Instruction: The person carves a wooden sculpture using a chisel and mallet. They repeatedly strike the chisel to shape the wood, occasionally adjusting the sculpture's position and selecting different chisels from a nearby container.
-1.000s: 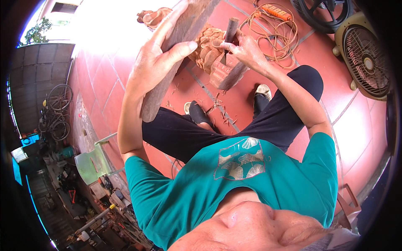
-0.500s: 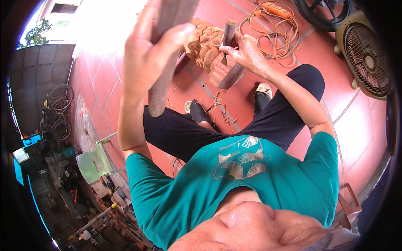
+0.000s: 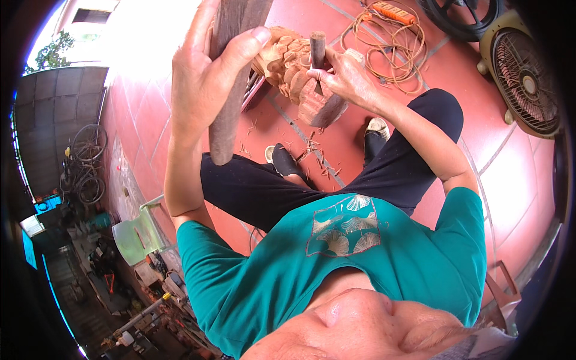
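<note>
My left hand is raised and closed around a thick, dark wooden mallet. The mallet's upper end runs out of the top of the picture. In my right hand a chisel stands nearly upright, its round wooden top showing above my fingers. The chisel's lower end meets a carved block of reddish-brown wood, close to the block's near end. Rounded, scale-like shapes cover the block's far part, while the near end looks rougher. The mallet is apart from the chisel, to its left.
Wood shavings lie on the red tile floor between my feet. An orange power strip with a coiled cord lies beyond the block. A floor fan stands at right. A pale green chair and bicycles are at left.
My left hand and the mallet have shifted slightly left. The chisel, my right hand and the carved block have also moved a little left in view. Both grips are the same.
</note>
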Motion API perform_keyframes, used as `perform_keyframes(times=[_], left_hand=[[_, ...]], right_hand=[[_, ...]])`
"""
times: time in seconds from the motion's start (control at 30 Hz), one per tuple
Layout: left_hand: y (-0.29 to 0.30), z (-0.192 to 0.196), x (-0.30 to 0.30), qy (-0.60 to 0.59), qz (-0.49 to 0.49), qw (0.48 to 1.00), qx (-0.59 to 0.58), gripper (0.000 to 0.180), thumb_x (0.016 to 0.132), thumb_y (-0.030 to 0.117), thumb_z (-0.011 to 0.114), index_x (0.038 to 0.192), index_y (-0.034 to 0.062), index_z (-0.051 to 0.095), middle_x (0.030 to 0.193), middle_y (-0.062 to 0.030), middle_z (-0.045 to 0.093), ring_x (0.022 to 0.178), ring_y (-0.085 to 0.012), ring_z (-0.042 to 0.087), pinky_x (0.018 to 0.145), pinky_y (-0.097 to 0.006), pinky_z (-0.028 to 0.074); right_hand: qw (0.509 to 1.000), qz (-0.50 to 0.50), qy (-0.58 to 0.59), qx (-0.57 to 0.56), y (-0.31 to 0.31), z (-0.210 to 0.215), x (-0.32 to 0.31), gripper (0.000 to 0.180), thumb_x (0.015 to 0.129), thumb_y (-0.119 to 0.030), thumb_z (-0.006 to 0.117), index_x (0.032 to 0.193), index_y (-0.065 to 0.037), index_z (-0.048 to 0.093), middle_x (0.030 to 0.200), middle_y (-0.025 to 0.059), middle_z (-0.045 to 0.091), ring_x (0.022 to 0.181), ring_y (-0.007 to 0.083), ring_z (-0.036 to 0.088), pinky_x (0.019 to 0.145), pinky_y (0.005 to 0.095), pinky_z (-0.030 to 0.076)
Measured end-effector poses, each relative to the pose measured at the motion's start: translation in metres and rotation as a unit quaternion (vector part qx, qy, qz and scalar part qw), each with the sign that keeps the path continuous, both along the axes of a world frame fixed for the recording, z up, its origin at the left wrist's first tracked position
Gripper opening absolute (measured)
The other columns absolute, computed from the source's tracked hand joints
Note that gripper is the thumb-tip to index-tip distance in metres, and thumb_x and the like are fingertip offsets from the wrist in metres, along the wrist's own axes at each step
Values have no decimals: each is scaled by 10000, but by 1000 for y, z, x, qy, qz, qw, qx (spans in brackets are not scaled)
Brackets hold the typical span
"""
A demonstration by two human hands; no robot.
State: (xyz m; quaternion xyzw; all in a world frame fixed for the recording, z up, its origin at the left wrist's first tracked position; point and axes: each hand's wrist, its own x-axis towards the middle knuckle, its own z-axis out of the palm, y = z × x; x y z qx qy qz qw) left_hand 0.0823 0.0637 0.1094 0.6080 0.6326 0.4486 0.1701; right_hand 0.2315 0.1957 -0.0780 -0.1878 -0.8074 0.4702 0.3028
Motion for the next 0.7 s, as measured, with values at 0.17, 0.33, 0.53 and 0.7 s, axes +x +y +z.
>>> perform_keyframes(times=[0.17, 0.33, 0.53, 0.7], left_hand=[[-14, -31, -7, 166, -55, 968, -178, 705, 918, 263, 716, 1552, 149, 430, 1376, -252, 610, 1230, -392, 626, 1102, -383, 430], [-8, -26, -21, 151, -36, 985, -71, 717, 923, 277, 714, 1562, 147, 418, 1346, -230, 629, 1219, -320, 634, 1073, -387, 445], [-14, 5, 13, 48, 52, 995, -65, 749, 905, 209, 701, 1568, 98, 368, 1394, -231, 589, 1237, -287, 621, 1070, -382, 449], [-21, -38, -14, 157, -50, 968, -190, 740, 914, 292, 731, 1571, 180, 410, 1458, -203, 570, 1275, -312, 620, 1084, -402, 449]], right_hand=[[996, 10, 12, 86, 1, -6, -5, 359, 932, -270, 742, 1144, -11, 613, 927, 160, 725, 892, 274, 729, 800, 381, 563], [998, 5, -41, 48, 0, -8, -6, 369, 935, -280, 738, 1134, 0, 605, 916, 161, 719, 850, 287, 715, 772, 398, 554], [998, 5, -36, 47, 2, -12, -4, 374, 924, -285, 746, 1125, -1, 610, 882, 169, 711, 808, 299, 710, 741, 411, 546], [999, -24, -32, 9, 4, -7, -2, 375, 906, -295, 742, 1100, 2, 624, 795, 172, 696, 783, 352, 702, 722, 446, 532]])
